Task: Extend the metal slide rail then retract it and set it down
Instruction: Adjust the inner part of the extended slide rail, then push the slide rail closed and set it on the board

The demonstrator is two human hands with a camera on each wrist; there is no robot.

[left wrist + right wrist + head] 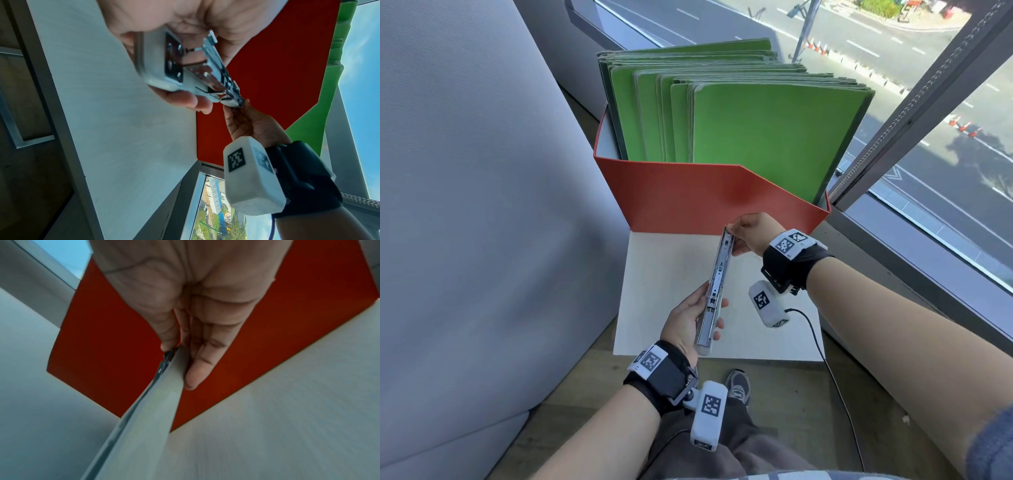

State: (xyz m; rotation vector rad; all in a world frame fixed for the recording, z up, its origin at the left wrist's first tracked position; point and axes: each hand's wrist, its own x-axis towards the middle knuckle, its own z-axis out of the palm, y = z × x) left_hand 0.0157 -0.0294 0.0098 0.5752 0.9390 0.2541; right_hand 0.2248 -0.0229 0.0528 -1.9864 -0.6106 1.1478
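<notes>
A silver metal slide rail (717, 284) hangs in the air above a white table (674, 270), its open channel facing up. My left hand (693, 318) grips its near end, fingers curled round the outer casing (162, 65). My right hand (748, 234) pinches the far end between thumb and fingers (197, 363). In the right wrist view the rail's plain back (144, 418) runs down to the lower left. In the left wrist view my right hand (248, 123) holds the rail's far tip (234, 101).
A red box (709, 195) full of upright green folders (756, 123) stands at the table's far edge. A grey padded wall (465, 205) rises on the left and a window frame (914, 113) on the right. A black cable (822, 346) trails from my right wrist.
</notes>
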